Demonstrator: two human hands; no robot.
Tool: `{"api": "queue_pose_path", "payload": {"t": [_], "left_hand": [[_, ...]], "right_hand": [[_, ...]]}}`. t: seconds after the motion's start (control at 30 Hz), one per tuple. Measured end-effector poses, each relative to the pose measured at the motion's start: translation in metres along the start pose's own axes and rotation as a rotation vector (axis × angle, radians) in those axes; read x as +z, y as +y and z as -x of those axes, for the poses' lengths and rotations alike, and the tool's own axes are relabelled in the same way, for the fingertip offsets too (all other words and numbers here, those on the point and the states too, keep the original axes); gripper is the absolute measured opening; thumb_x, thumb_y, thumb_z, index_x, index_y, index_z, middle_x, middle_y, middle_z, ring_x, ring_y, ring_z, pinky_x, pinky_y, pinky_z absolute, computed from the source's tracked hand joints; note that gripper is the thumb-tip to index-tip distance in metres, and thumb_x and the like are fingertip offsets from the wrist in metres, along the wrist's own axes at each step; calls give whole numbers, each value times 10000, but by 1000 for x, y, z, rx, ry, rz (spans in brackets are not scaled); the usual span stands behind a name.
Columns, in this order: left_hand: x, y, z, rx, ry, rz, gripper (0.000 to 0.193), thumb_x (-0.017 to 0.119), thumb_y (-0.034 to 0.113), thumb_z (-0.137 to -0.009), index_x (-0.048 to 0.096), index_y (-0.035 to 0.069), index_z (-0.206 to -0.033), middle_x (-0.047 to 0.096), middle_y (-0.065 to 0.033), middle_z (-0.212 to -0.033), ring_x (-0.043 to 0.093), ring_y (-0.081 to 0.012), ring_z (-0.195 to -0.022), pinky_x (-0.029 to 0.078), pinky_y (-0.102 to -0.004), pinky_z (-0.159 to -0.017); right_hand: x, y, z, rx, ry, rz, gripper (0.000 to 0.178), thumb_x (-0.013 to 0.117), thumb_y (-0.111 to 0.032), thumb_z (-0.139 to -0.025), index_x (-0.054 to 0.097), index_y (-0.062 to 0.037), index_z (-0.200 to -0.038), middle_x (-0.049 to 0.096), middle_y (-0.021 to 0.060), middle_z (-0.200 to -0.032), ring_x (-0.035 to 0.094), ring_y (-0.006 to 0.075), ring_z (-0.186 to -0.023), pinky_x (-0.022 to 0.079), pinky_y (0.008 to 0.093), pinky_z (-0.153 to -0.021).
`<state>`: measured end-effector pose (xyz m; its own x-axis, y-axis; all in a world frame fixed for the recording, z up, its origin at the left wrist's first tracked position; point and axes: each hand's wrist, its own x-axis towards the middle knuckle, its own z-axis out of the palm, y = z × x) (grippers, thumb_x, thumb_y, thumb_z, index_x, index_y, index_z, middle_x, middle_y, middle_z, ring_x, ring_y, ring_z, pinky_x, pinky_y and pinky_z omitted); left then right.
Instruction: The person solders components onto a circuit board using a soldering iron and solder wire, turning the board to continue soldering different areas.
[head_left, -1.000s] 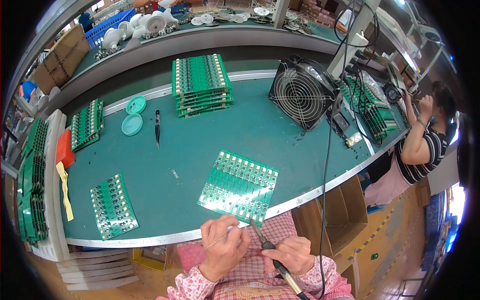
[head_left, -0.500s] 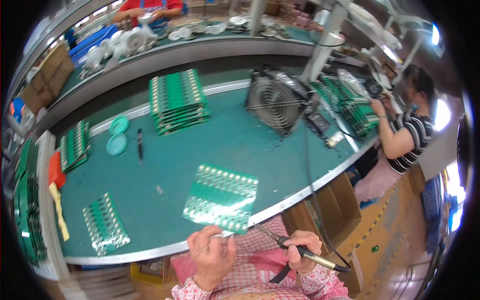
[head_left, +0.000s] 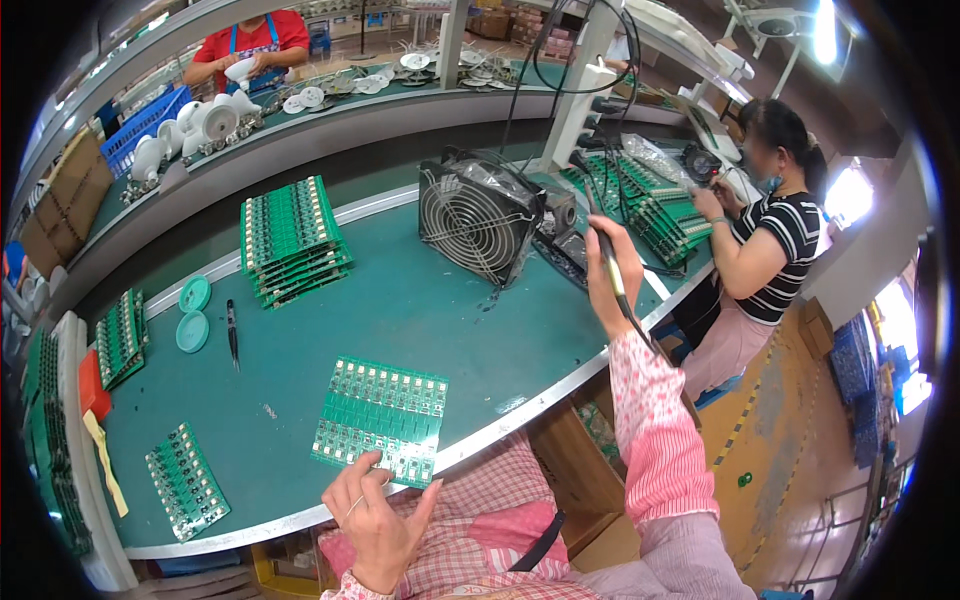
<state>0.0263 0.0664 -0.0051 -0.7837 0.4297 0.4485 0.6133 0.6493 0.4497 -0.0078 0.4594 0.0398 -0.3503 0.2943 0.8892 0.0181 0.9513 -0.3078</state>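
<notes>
A green circuit board panel (head_left: pixel 385 410) with rows of pale square parts lies at the table's near edge. My left hand (head_left: pixel 375 525) is at its near edge, fingers bent and thumb spread apart, fingertips touching or just over the board. A thin pale line crosses those fingers; whether it is a ring or a wire I cannot tell. My right hand (head_left: pixel 612 280) is raised at the right, closed around a soldering iron (head_left: pixel 612 262) whose cable runs down along my sleeve. The iron's tip points up and away, near the post behind the fan.
A metal-grilled fan (head_left: pixel 478 220) stands at the back. A board stack (head_left: pixel 292 240), teal round lids (head_left: pixel 193 331), black tweezers (head_left: pixel 232 335) and a smaller board (head_left: pixel 187 482) are on the green table (head_left: pixel 400 310). At the right, a co-worker (head_left: pixel 765 220) sits by more boards (head_left: pixel 650 205).
My right hand has lifted the soldering iron from the near edge up toward the fan. My left hand has uncurled, thumb spreading, beside the board. The view has shifted to the right.
</notes>
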Motion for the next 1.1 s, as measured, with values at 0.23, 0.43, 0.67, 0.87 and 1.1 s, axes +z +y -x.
{"api": "queue_pose_path", "payload": {"t": [0.23,0.43,0.67,0.87,1.1], "left_hand": [[-17,-16,0,15,4,-44,528,897,300,-619,565,35,-933,611,-149,-1161,529,-338,-1064,378,-442,-917],[-28,-15,11,135,-26,85,209,699,231,-797,614,83,-918,629,-73,-1112,562,-299,-1039,381,-436,-885],[-28,-4,22,335,-115,186,153,714,134,-739,624,132,-863,631,9,-931,582,-214,-898,373,-443,-880],[-43,-22,24,245,-120,171,223,784,147,-703,590,136,-813,613,14,-835,595,-186,-872,350,-470,-922],[-37,-39,11,54,25,343,187,714,19,-731,545,96,-718,634,-26,-848,660,-214,-869,408,-437,-893]], "right_hand": [[-2,-4,23,165,-159,-38,98,678,-100,-885,666,-62,-975,688,111,-825,671,232,-700,515,309,-653],[-63,-110,109,4,-350,-359,139,684,-21,-803,688,-80,-929,622,64,-747,565,151,-583,467,289,-554],[-63,-195,143,-215,-674,-503,379,756,-134,-628,725,-206,-999,534,-11,-775,562,158,-663,475,290,-588],[-65,-198,129,-341,-727,-540,336,756,-143,-640,717,-181,-971,529,10,-774,573,192,-701,489,313,-647],[-62,-204,110,18,-611,-592,315,779,-57,-716,720,-78,-1025,549,30,-663,531,186,-566,426,306,-504]]}}
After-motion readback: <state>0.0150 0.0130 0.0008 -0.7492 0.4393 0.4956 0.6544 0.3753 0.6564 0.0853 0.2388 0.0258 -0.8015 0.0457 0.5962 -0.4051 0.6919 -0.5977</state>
